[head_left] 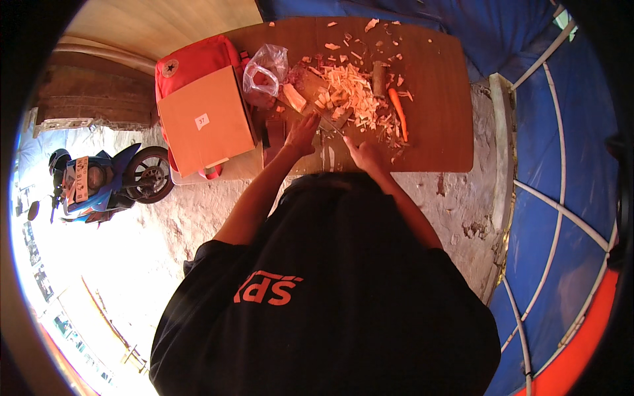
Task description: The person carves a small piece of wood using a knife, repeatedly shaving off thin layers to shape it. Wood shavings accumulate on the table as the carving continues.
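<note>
My right hand (365, 155) is closed round a knife (335, 127), whose blade points forward and left across the table. My left hand (303, 136) lies low over the table beside the blade's tip, fingers stretched forward and thumb apart. I see nothing held in it, though its underside is hidden. Just beyond its fingertips lies a pale, thick vegetable piece (294, 98). Ahead of both hands spreads a heap of pale cut strips (351, 89). A whole orange carrot (399, 113) lies to the right, near a brownish cylindrical piece (379, 80).
A cardboard box (205, 122) rests on a red bag (198, 63) at the table's left. Between it and the heap sits a clear plastic bag (265, 69). Small scraps dot the brown table (439, 99). A motorbike (99, 178) stands left; blue sheeting (548, 145) hangs right.
</note>
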A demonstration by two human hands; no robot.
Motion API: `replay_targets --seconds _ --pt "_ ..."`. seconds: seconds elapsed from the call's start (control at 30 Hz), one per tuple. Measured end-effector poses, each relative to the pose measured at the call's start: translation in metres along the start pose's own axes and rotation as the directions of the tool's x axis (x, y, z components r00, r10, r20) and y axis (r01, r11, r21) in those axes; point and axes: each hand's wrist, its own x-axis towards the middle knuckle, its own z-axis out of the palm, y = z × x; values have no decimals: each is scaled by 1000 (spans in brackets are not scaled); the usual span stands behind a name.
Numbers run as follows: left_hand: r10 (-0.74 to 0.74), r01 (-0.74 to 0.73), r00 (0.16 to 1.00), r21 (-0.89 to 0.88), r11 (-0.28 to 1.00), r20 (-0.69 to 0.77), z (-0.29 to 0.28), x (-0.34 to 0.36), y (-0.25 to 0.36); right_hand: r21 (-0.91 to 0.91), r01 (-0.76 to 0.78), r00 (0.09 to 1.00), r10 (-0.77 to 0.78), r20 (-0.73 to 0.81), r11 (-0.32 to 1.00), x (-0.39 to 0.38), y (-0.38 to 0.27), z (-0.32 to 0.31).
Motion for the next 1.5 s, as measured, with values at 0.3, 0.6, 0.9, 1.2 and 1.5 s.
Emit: replay_targets --seconds 0.3,0.6,0.9,1.2,1.5 --pt "15 -14 1000 16 1000 -18 2 0 -2 20 -54 998 53 29 998 -4 -18 -4" --pt "-4 3 999 -23 1000 -34 1 -1 0 22 43 999 -42 -14 999 -14 0 -5" --pt "-4 4 1000 21 1000 -26 4 0 1 45 -73 996 71 52 996 -2 -12 -17" --pt "24 -24 1000 12 1000 -14 2 -1 -3 -20 -2 998 3 56 1000 4 -13 -14" --pt "36 -35 999 22 999 -9 -2 -2 -3 9 -36 998 35 57 999 3 -8 -5"
